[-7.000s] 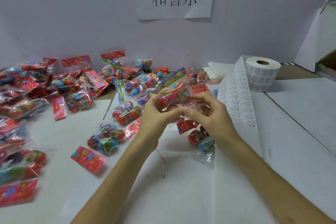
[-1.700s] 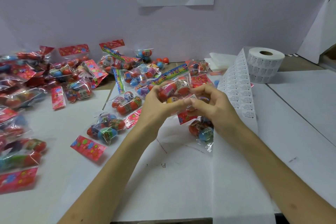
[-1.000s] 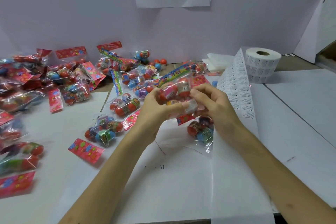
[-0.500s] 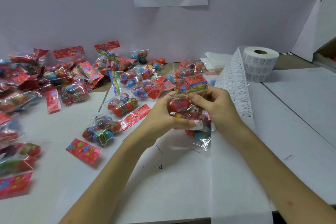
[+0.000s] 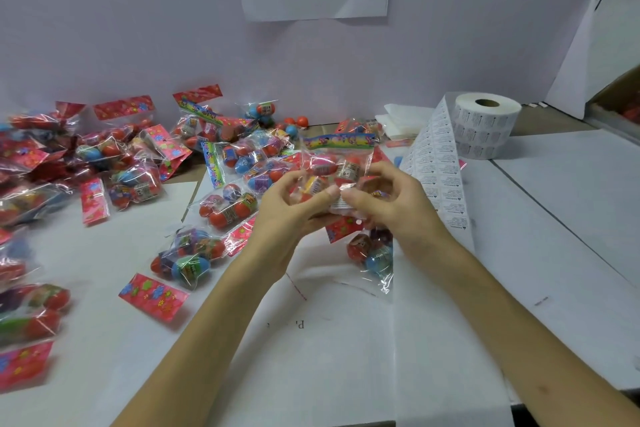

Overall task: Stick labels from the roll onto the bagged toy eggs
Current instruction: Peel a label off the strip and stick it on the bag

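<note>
The person holds one bag of toy eggs (image 5: pixel 334 168) up above the counter (image 5: pixel 554 218), between both hands. The left hand (image 5: pixel 287 211) has its grip closed on the bag from the left side, with the fingers curled under it and the thumb on the front. The right hand (image 5: pixel 391 208) grips it in the same way from the right. Between the two thumbs there is a small white piece (image 5: pixel 341 199) on the plastic. I take it to be a label, though it is too blurred to be sure. So I judge that the step in hand is pressing a label onto this bag. The roll (image 5: pixel 486 125) stands at the back right of the counter, and its loose strip (image 5: pixel 436 180) of labels runs down toward the person, just behind the right hand. A second bag (image 5: pixel 372 255) lies on the counter under the hands, and a heap of bags (image 5: pixel 104 163) is spread at the left. The next move, I think, is to smooth the label flat, put this bag aside and peel a fresh label from the strip. This calls for a fine pinch at one corner, because the labels are small and close together.
</note>
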`<move>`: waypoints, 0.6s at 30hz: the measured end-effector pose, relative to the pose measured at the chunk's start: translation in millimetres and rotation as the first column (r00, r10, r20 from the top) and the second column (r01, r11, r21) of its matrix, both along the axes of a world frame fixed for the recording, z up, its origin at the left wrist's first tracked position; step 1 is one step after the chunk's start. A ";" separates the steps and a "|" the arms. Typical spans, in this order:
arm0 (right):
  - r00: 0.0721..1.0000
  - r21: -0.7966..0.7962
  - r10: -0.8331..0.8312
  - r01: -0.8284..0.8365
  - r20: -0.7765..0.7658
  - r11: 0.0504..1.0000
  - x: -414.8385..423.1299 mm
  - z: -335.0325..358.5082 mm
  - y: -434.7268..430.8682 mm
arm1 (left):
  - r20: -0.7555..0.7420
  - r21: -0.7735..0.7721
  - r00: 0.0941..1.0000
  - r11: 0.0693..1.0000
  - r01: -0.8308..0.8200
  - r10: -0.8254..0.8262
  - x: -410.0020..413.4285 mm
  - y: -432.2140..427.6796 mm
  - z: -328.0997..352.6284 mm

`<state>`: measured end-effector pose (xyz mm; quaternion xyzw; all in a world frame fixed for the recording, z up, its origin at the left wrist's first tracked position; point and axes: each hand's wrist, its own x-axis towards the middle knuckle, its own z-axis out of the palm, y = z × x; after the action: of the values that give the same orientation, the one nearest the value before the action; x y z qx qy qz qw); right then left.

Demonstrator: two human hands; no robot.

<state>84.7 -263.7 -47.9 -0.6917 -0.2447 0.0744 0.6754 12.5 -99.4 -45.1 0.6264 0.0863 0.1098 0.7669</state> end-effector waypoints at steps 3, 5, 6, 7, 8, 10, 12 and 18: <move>0.999 0.013 -0.050 0.050 -0.006 0.999 2.9 0.5 -1.9 | -0.025 0.014 0.998 0.999 0.051 -0.051 1.4 -1.0 -0.4; 0.999 0.049 -0.032 0.034 -0.044 0.998 4.8 0.1 -2.8 | -0.036 -0.021 0.997 0.998 0.061 -0.062 1.0 -1.9 0.4; 0.997 0.071 -0.009 0.014 -0.070 0.997 5.1 -0.1 -2.7 | -0.034 -0.053 0.997 0.997 0.064 -0.066 1.3 -1.8 0.2; 0.996 0.087 0.015 -0.007 -0.093 0.996 5.0 -0.3 -2.6 | -0.032 -0.087 0.997 0.994 0.070 -0.073 1.0 -1.5 0.0; 0.993 0.098 0.037 -0.026 -0.112 0.995 4.7 0.1 -2.4 | -0.031 -0.115 0.996 0.990 0.077 -0.081 0.7 -1.2 0.5; 0.986 0.131 0.079 -0.060 -0.144 0.990 5.0 0.5 -2.0 | -0.031 -0.131 0.995 0.987 0.092 -0.097 0.3 0.3 0.2; 0.977 0.171 0.113 -0.081 -0.182 0.982 5.8 1.2 -1.9 | -0.040 -0.132 0.993 0.985 0.107 -0.113 0.5 1.9 -0.8; 0.981 0.199 0.110 -0.077 -0.160 0.977 6.4 2.6 -2.2 | 0.015 -0.120 0.987 0.980 0.160 -0.160 -1.3 -0.8 1.5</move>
<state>91.1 -265.9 -45.3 -0.6022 -0.2245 0.1410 0.7531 11.2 -100.3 -43.6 0.5833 0.0402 0.0439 0.8101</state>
